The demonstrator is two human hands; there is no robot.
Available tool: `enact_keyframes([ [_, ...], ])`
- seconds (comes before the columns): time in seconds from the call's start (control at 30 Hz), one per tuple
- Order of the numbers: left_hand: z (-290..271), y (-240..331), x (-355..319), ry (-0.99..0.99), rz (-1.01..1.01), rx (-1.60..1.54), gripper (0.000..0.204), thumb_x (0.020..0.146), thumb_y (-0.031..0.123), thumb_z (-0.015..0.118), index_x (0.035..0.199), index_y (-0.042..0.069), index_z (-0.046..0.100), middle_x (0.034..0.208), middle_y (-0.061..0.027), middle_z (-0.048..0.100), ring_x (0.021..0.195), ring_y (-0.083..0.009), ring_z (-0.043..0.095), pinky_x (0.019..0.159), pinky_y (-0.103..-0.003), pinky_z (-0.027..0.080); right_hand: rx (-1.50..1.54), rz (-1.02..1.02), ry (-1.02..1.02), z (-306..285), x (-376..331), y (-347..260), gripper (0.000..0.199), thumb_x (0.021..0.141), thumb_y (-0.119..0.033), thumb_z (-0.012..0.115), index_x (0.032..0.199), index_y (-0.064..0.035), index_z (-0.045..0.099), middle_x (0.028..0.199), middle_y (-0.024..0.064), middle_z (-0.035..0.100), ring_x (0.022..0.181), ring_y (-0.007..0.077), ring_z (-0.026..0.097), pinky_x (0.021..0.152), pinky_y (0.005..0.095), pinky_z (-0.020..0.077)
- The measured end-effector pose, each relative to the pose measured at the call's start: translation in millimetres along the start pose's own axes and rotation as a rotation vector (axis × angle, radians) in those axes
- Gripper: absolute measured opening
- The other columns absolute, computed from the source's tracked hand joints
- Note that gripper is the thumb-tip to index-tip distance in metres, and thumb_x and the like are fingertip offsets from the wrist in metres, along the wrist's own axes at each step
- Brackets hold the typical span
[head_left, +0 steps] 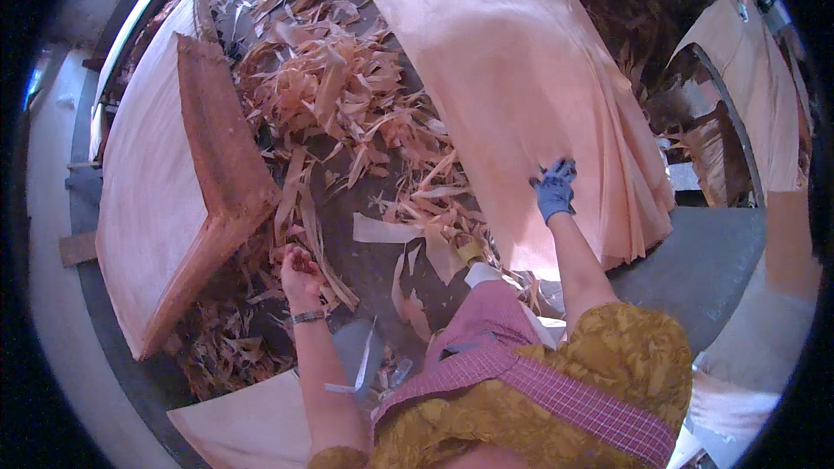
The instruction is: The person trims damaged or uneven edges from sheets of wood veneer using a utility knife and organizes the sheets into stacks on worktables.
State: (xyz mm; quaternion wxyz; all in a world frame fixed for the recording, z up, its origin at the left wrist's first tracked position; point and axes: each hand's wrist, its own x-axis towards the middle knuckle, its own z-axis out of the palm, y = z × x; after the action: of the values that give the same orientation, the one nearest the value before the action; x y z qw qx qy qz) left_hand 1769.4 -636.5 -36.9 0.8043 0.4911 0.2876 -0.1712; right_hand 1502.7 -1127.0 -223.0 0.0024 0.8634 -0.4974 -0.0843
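Observation:
My right hand, in a blue-grey glove with bare fingertips or dark tips, lies on the face of a large stack of pinkish wood veneer sheets. Its fingers are spread, and it holds no sheet that I can see. The sheets fan apart along the stack's right edge. My bare left hand, with a band at the wrist, hangs over the scrap-strewn floor with fingers loosely curled in; nothing shows in them. It is nearest to long veneer strips and to a second tall veneer stack on the left.
Heaps of torn veneer scraps cover the floor between the two stacks. At right are a grey flat surface and more veneer sheets. A pale sheet lies at lower left, near a grey container. My shoe stands among scraps.

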Motion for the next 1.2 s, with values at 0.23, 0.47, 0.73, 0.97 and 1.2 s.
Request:
enact_keyframes([
  [0.23,57.9,-60.7,18.9,-0.152,-0.237,0.213,0.019,0.091,0.02,0.058,0.108,0.012,0.059,0.087,-0.0015,0.064,0.075,-0.0143,0.061,0.057,-0.027,0.046,0.136,-0.172,0.026,-22.3,-18.6,3.2,0.024,0.091,-0.035,0.057,0.097,-0.0119,0.057,0.092,0.0116,0.063,0.084,0.0315,0.064,0.063,0.0472,0.0525],
  [0.47,136.3,-129.8,16.6,-0.596,-0.468,0.606,0.028,0.091,0.029,0.059,0.111,0.009,0.06,0.092,-0.0028,0.064,0.077,-0.0129,0.061,0.064,-0.028,0.05,0.456,-0.234,0.145,-115.3,-104.4,2.5,0.017,0.087,-0.028,0.063,0.083,-0.0121,0.06,0.078,0.0122,0.062,0.072,0.0321,0.063,0.06,0.0441,0.049],
  [0.73,258.6,-232.8,48.4,-0.957,-0.71,0.348,0.08,0.086,0.069,0.046,0.135,0.005,0.044,0.129,-0.0148,0.055,0.12,-0.0349,0.05,0.103,-0.057,0.036,0.528,-0.03,-0.04,-216.5,-327.2,57.9,0.019,0.083,-0.032,0.066,0.093,-0.015,0.066,0.082,0.0083,0.064,0.077,0.0297,0.064,0.065,0.0402,0.0519],
  [0.97,243.8,-278.0,31.2,-1.107,-0.77,0.614,0.045,0.097,0.04,0.048,0.126,0.007,0.053,0.13,-0.0096,0.056,0.121,-0.0269,0.052,0.104,-0.05,0.04,0.618,0.244,0.043,-208.5,-515.3,104.0,0.025,0.085,-0.034,0.065,0.098,-0.0131,0.068,0.087,0.0086,0.066,0.082,0.0301,0.065,0.07,0.0405,0.0533],
  [1.2,184.5,-308.6,-196.5,-1.138,-0.47,0.768,0.038,0.092,0.041,0.057,0.116,0.011,0.059,0.112,-0.0018,0.064,0.098,-0.0172,0.061,0.08,-0.031,0.05,0.615,0.884,0.493,-152.4,-694.8,179.7,0.024,0.08,-0.03,0.073,0.093,-0.011,0.069,0.081,0.0111,0.064,0.073,0.0316,0.064,0.063,0.041,0.0514],
])
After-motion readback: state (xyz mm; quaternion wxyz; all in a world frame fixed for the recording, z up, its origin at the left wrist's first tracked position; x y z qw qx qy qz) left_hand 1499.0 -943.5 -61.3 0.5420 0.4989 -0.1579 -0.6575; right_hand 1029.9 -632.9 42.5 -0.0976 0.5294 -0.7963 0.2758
